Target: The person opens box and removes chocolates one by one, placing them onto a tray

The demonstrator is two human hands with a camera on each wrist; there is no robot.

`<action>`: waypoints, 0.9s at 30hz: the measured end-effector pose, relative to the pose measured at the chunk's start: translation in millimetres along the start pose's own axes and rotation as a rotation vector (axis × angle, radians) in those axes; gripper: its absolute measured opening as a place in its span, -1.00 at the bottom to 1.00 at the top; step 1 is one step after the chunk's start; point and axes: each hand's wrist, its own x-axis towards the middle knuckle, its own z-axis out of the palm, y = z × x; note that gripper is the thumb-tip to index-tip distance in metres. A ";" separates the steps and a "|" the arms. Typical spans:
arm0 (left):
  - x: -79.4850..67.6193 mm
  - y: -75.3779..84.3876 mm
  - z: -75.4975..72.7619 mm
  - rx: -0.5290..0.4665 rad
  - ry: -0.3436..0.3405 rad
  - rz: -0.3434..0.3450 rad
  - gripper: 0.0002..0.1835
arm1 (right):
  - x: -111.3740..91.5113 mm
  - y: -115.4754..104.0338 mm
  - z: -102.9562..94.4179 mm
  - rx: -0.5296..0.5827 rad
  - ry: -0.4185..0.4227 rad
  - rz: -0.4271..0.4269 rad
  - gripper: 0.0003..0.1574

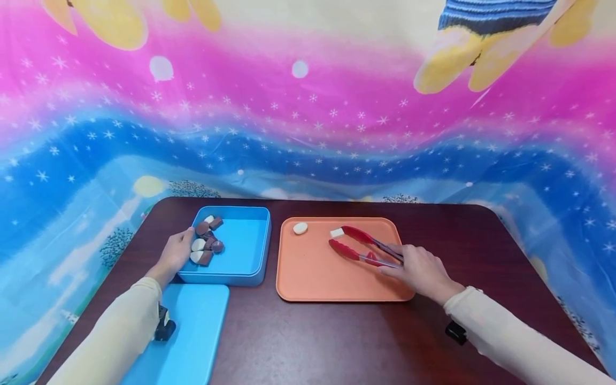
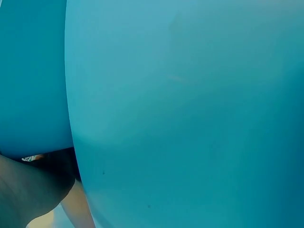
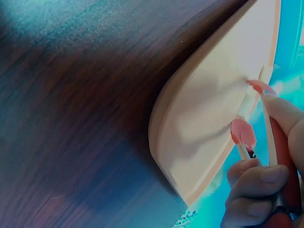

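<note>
My left hand (image 1: 174, 254) grips the left wall of an open blue box (image 1: 243, 246). Several brown and white chocolate pieces (image 1: 208, 243) lie along the box's left side. With my right hand (image 1: 425, 271) I hold red-tipped tongs (image 1: 344, 249) over an orange tray (image 1: 313, 272). The tongs are spread, the upper tip right beside a small white block (image 1: 337, 233) and the lower tip apart from it. A white oval piece (image 1: 300, 229) lies near the tray's far left corner. In the right wrist view, fingers curl round the tong handles (image 3: 287, 147).
A flat blue lid (image 1: 197, 321) lies in front of the box, under my left forearm; it fills most of the left wrist view. The dark wooden table (image 1: 289, 342) ends at a patterned cloth (image 1: 317, 176) hanging behind and along the sides.
</note>
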 end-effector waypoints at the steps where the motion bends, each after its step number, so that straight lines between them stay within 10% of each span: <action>1: 0.1 0.3 0.1 0.000 -0.001 -0.003 -0.13 | -0.3 -0.5 -0.6 0.003 -0.001 0.004 -0.02; 27: 1.8 0.4 -0.4 0.006 -0.009 -0.007 -0.14 | -7.8 -7.9 -5.2 0.104 0.057 0.023 0.30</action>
